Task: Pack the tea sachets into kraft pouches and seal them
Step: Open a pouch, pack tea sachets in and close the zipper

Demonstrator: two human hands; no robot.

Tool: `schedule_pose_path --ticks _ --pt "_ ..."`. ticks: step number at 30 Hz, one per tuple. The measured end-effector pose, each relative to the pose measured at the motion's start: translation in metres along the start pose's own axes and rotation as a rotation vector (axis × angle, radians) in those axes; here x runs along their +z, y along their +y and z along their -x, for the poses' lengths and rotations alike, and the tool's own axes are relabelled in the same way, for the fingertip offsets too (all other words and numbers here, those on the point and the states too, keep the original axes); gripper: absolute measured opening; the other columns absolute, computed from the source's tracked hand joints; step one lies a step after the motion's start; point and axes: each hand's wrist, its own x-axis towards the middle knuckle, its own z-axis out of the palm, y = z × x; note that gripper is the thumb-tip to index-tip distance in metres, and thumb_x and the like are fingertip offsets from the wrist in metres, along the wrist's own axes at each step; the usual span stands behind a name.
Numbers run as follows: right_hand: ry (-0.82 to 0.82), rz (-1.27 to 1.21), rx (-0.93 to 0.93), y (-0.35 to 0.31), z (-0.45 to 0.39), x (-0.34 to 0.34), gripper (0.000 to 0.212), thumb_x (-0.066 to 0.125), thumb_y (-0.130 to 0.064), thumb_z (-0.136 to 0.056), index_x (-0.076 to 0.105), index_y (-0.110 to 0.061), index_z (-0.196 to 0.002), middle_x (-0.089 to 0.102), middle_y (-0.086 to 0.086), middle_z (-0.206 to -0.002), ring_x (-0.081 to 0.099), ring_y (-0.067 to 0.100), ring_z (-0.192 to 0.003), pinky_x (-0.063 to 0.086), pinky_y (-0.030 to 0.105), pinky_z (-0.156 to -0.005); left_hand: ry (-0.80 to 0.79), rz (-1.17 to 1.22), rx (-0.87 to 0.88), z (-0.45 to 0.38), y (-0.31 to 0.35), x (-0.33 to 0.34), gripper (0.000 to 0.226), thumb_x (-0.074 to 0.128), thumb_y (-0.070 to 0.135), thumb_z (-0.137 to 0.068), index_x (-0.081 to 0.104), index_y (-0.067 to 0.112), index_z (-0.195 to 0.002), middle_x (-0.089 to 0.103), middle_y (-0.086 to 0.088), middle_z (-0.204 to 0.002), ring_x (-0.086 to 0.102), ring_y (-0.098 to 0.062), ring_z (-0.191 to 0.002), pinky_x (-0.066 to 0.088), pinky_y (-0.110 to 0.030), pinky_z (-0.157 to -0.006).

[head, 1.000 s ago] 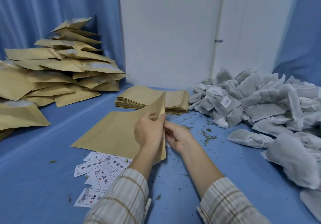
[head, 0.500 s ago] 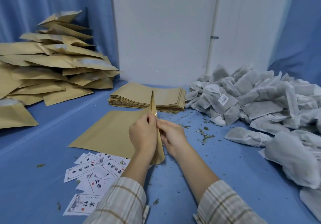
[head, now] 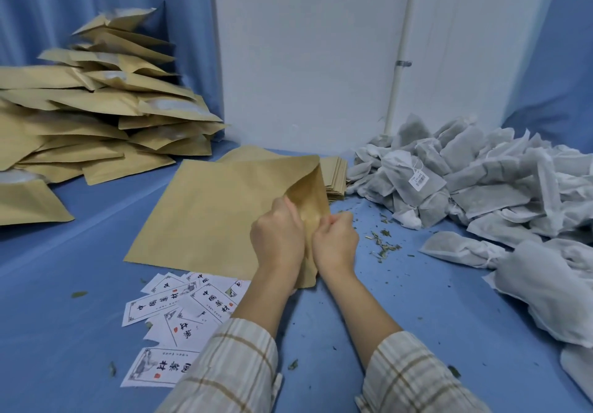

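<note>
Both hands at centre, holding one kraft pouch (head: 305, 194) up off the blue tabletop (head: 64, 316). Left hand (head: 277, 236) gripping one wall of the pouch mouth, right hand (head: 335, 242) gripping the other; fingers (head: 340, 218) curled and pinching the paper edges, mouth pulled slightly apart, glossy lining visible inside. Bottom corner of the pouch hanging just below the wrists, near the printed label cards (head: 179, 313) scattered flat on the tabletop. Under and behind the hands, a flat kraft sheet or pouch (head: 205, 220) lying on the surface, its near edge touching the cards. Just behind, a neat stack of empty pouches (head: 335, 175), mostly hidden. Heap of tea sachets (head: 481, 181) along the right side, reaching the right edge of view; loose tea leaf bits (head: 382, 246) between heap and hands. Pile of filled pouches (head: 106, 117) far left, well apart. Bare blue surface open at lower left and between the right forearm and the sachets. Plaid sleeves (head: 237, 367) at the bottom.
</note>
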Motion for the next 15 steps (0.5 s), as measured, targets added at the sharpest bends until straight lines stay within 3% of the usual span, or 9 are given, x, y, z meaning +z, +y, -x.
schedule_pose_path --ticks 3,5,7,8,10,12,15 --pt "-0.014 0.043 -0.219 -0.001 0.001 -0.002 0.007 0.044 -0.019 -0.095 0.044 -0.013 -0.1 0.058 0.002 -0.087 0.053 0.019 -0.074 0.033 0.027 -0.059 -0.003 -0.085 0.072 -0.002 0.007 -0.003 0.024 0.07 -0.004 -0.069 0.057 -0.002 -0.05 0.042 -0.017 -0.031 0.041 -0.028 -0.021 0.029 -0.019 -0.029" --pt "-0.006 0.052 -0.339 -0.002 0.0 -0.002 0.013 0.046 -0.022 -0.093 0.047 -0.025 -0.105 0.051 -0.008 -0.093 0.049 0.012 -0.073 0.035 0.026 -0.058 -0.011 -0.178 0.135 -0.002 0.009 -0.006 0.022 0.059 0.008 -0.074 0.061 0.001 -0.053 0.042 -0.01 -0.029 0.041 -0.024 -0.02 0.027 -0.015 -0.029" --pt "0.007 0.067 -0.4 -0.007 -0.002 -0.003 0.008 0.049 -0.029 -0.088 0.049 -0.033 -0.081 0.044 -0.014 -0.082 0.043 0.009 -0.072 0.035 0.028 -0.061 0.0 -0.28 0.196 -0.002 0.011 -0.008 0.028 0.05 0.014 -0.074 0.061 0.0 -0.052 0.043 -0.003 -0.031 0.042 -0.021 -0.022 0.025 -0.014 -0.029" --pt "-0.03 0.077 -0.432 -0.006 -0.005 -0.003 0.015 0.046 -0.027 -0.088 0.049 -0.031 -0.073 0.046 -0.012 -0.079 0.043 0.012 -0.075 0.035 0.032 -0.065 0.002 -0.318 0.226 -0.001 0.014 -0.009 0.026 0.05 0.013 -0.072 0.06 0.001 -0.052 0.043 0.0 -0.031 0.042 -0.021 -0.022 0.025 -0.014 -0.029" --pt "-0.156 0.183 -0.532 -0.005 -0.005 -0.003 0.026 0.035 -0.015 -0.09 0.059 -0.022 -0.085 0.053 -0.009 -0.088 0.046 0.013 -0.087 0.038 0.036 -0.083 -0.009 -0.349 0.288 0.0 0.018 -0.01 0.027 0.045 0.012 -0.072 0.061 0.002 -0.053 0.043 0.002 -0.033 0.042 -0.018 -0.024 0.024 -0.015 -0.03" --pt "-0.282 0.18 -0.514 -0.005 -0.006 -0.003 0.029 0.033 -0.007 -0.095 0.05 -0.028 -0.087 0.047 -0.013 -0.088 0.044 0.002 -0.084 0.038 0.034 -0.094 -0.024 -0.38 0.32 0.002 0.022 -0.01 0.029 0.042 0.014 -0.074 0.061 0.008 -0.053 0.044 0.003 -0.035 0.044 -0.015 -0.026 0.026 -0.015 -0.03" --pt "-0.356 0.106 -0.343 -0.013 -0.017 -0.005 0.021 0.048 -0.011 -0.092 0.042 -0.022 -0.075 0.049 0.001 -0.085 0.047 0.014 -0.08 0.042 0.035 -0.081 -0.039 -0.412 0.356 0.002 0.024 -0.01 0.029 0.043 0.015 -0.075 0.056 0.016 -0.05 0.044 0.004 -0.038 0.045 -0.012 -0.029 0.026 -0.016 -0.03"
